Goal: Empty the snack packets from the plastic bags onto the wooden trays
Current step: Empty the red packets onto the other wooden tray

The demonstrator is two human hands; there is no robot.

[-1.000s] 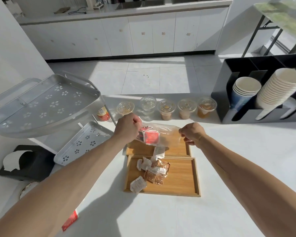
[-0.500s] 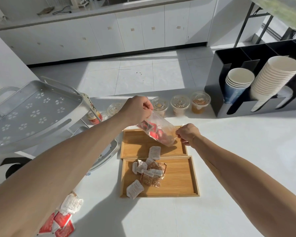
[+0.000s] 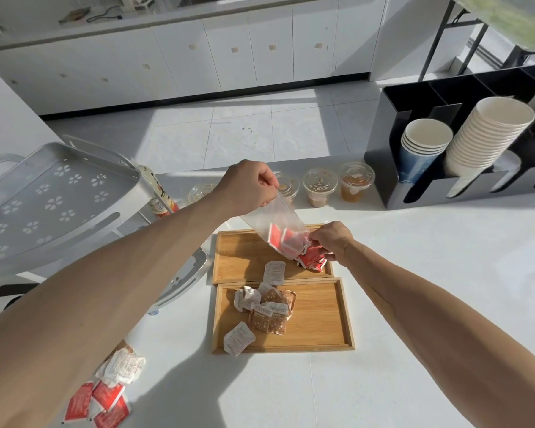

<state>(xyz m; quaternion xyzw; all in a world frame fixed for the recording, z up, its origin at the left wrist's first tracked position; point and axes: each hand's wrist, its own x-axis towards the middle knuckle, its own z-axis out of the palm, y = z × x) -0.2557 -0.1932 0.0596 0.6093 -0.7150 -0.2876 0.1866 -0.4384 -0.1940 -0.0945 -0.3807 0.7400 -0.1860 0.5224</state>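
My left hand (image 3: 247, 186) pinches the upper end of a clear plastic bag (image 3: 272, 222), tilted steeply down to the right over the far wooden tray (image 3: 238, 257). My right hand (image 3: 331, 240) grips the bag's lower, open end. Red snack packets (image 3: 311, 257) slide out of it onto the far tray's right side. A white packet (image 3: 274, 273) lies across the two trays' shared edge. The near wooden tray (image 3: 322, 316) holds several brown and white packets (image 3: 269, 313).
More red and white packets (image 3: 105, 393) lie at the near left of the white table. A metal rack (image 3: 53, 205) stands on the left. Lidded clear cups (image 3: 318, 186) line the far edge, beside a black holder (image 3: 414, 125) with stacked paper cups (image 3: 482, 134).
My left hand has lifted the bag's upper end, tipping it steeper. The red packets have slid down and begun spilling onto the far tray by my right hand.
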